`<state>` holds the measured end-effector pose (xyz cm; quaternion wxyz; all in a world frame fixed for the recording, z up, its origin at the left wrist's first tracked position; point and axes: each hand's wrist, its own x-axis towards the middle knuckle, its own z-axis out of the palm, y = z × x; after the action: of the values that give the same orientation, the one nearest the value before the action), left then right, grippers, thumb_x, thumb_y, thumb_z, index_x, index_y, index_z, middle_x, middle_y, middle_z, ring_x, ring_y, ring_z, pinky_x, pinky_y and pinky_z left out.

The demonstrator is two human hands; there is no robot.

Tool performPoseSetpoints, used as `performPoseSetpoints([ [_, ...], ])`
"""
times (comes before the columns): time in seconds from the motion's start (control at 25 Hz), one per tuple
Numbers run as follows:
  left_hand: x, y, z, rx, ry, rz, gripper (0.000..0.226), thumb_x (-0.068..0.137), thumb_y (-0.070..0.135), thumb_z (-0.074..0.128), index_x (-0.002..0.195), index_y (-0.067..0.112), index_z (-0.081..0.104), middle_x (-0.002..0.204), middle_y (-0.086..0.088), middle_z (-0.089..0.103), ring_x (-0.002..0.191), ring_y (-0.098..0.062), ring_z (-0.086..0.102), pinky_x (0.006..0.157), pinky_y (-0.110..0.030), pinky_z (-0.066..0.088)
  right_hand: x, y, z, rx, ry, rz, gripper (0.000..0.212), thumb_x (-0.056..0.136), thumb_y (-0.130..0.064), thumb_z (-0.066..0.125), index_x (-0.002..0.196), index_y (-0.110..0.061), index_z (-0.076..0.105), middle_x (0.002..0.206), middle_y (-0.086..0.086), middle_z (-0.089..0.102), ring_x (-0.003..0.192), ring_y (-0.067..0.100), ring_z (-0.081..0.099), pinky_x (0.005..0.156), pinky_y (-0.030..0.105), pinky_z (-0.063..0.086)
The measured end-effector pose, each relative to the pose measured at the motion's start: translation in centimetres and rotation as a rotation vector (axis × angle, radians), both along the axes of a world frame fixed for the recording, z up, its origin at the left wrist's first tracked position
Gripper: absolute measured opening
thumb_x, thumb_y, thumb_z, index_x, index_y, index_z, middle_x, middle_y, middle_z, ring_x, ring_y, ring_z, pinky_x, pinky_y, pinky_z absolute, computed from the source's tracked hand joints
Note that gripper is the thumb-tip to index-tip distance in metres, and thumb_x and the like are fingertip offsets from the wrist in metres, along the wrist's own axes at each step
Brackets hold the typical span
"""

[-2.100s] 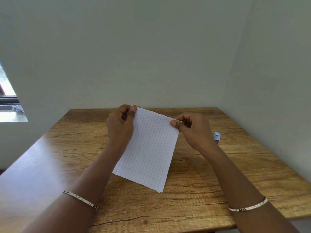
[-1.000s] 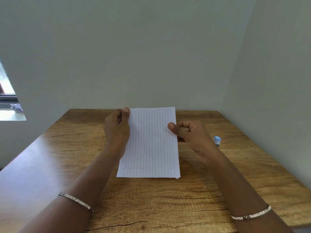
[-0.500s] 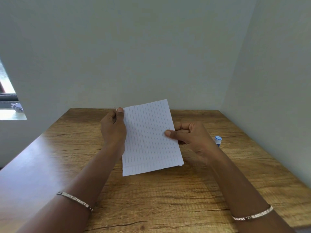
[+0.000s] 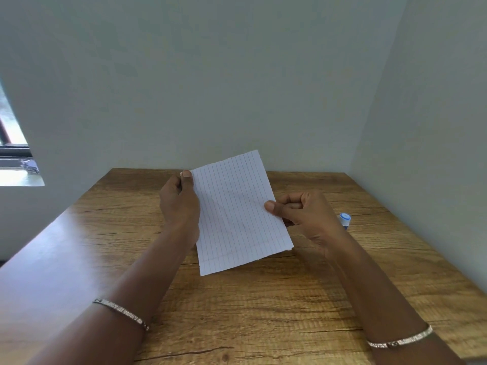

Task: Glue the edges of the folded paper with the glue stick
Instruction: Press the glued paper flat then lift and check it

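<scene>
The folded paper (image 4: 238, 212), lined and white, is up off the wooden table (image 4: 263, 299), held between both hands and tilted so its top right corner leans toward the far wall. Left hand (image 4: 179, 204) pinches the upper left edge, thumb on the near face, fingers curled behind. Right hand (image 4: 305, 214) pinches the right edge about halfway down, thumb flat on the sheet, the other fingers curled behind it. Just past the right hand, a glue stick (image 4: 344, 220) with a blue and white cap rests on the table, partly hidden. A thin bracelet (image 4: 121, 313) on the left wrist, another one (image 4: 400, 339) on the right
</scene>
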<state>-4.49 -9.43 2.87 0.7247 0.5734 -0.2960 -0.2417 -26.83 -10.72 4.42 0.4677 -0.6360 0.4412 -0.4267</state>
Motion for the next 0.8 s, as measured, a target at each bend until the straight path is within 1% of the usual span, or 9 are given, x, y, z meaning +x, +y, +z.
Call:
performPoseSetpoints([
  [0.16, 0.4, -0.1, 0.0, 0.025, 0.068, 0.055, 0.04, 0.104, 0.039, 0.044, 0.07, 0.017, 0.04, 0.073, 0.005, 0.041, 0.069, -0.012, 0.039, 0.066, -0.031, 0.035, 0.0, 0.0, 0.1, 0.013, 0.017, 0.007, 0.017, 0.081, -0.02, 0.082, 0.092, -0.007, 0.079, 0.081, -0.003, 0.081, 0.073, 0.006, 0.076, 0.058, 0.015, 0.056],
  [0.24, 0.5, -0.1, 0.0, 0.033, 0.102, 0.054, 0.041, 0.104, 0.039, 0.044, 0.068, 0.021, 0.039, 0.074, 0.005, 0.042, 0.071, -0.013, 0.041, 0.069, -0.034, 0.036, 0.0, 0.0, 0.0, -0.006, 0.047, -0.036, 0.016, 0.079, -0.019, 0.083, 0.09, -0.009, 0.079, 0.082, -0.001, 0.081, 0.074, 0.007, 0.076, 0.06, 0.017, 0.057],
  [0.32, 0.4, -0.1, -0.1, 0.043, 0.082, 0.054, 0.034, 0.103, 0.039, 0.044, 0.075, 0.02, 0.044, 0.08, 0.003, 0.047, 0.078, -0.016, 0.047, 0.072, -0.035, 0.039, 0.0, -0.1, -0.1, -0.036, 0.068, -0.089, 0.017, 0.078, -0.021, 0.085, 0.088, -0.009, 0.079, 0.084, 0.001, 0.081, 0.077, 0.01, 0.077, 0.066, 0.023, 0.059],
  [0.4, 0.2, 0.2, 0.3, 0.035, -0.011, 0.113, 0.016, 0.103, 0.034, 0.045, 0.1, 0.02, 0.053, 0.1, 0.002, 0.055, 0.094, -0.019, 0.055, 0.079, -0.036, 0.043, 0.0, -0.1, -0.1, -0.051, 0.083, -0.119, 0.019, 0.077, -0.021, 0.085, 0.09, -0.008, 0.078, 0.084, 0.003, 0.08, 0.081, 0.014, 0.077, 0.069, 0.026, 0.06],
  [0.44, 0.1, 0.5, 0.5, 0.031, -0.143, 0.174, 0.015, 0.102, 0.029, 0.046, 0.115, 0.022, 0.052, 0.112, 0.0, 0.055, 0.103, -0.019, 0.055, 0.085, -0.037, 0.043, 0.1, -0.2, -0.1, -0.069, 0.114, -0.128, 0.02, 0.078, -0.022, 0.085, 0.091, -0.008, 0.078, 0.085, 0.003, 0.08, 0.081, 0.015, 0.076, 0.068, 0.026, 0.059],
  [0.48, 0.1, 0.8, 0.6, 0.018, -0.345, 0.258, 0.025, 0.1, 0.023, 0.048, 0.125, 0.024, 0.05, 0.121, -0.001, 0.054, 0.109, -0.019, 0.054, 0.091, -0.04, 0.042, 0.1, -0.2, -0.1, -0.106, 0.165, -0.141, 0.019, 0.079, -0.023, 0.084, 0.092, -0.01, 0.078, 0.086, 0.002, 0.079, 0.082, 0.014, 0.075, 0.068, 0.026, 0.057],
  [0.6, -0.1, 1.5, 1.4, -0.047, -0.934, 0.431, 0.038, 0.095, 0.026, 0.056, 0.133, 0.028, 0.054, 0.138, -0.006, 0.046, 0.123, -0.025, 0.049, 0.1, -0.043, 0.031, 0.4, -0.4, -0.3, -0.266, 0.286, -0.181, 0.014, 0.083, -0.027, 0.081, 0.091, -0.016, 0.08, 0.082, 0.0, 0.077, 0.078, 0.013, 0.071, 0.068, 0.024, 0.052],
  [0.72, -1.1, 1.7, 1.6, -0.141, -1.274, 0.396, 0.048, 0.091, 0.044, 0.062, 0.138, 0.037, 0.052, 0.153, -0.007, 0.029, 0.135, -0.029, 0.038, 0.101, -0.043, 0.026, 0.7, -0.3, -0.3, -0.401, 0.332, -0.16, 0.009, 0.09, -0.029, 0.074, 0.093, -0.022, 0.079, 0.082, -0.006, 0.076, 0.077, 0.009, 0.068, 0.063, 0.012, 0.047],
  [0.8, -2.0, 1.6, 1.5, -0.184, -1.48, 0.31, 0.044, 0.091, 0.049, 0.06, 0.135, 0.043, 0.056, 0.158, -0.005, 0.018, 0.142, -0.03, 0.026, 0.104, -0.048, 0.024, 0.9, -0.1, -0.3, -0.476, 0.348, -0.116, 0.01, 0.093, -0.029, 0.07, 0.095, -0.024, 0.078, 0.081, -0.013, 0.074, 0.081, 0.003, 0.065, 0.064, 0.009, 0.047],
])
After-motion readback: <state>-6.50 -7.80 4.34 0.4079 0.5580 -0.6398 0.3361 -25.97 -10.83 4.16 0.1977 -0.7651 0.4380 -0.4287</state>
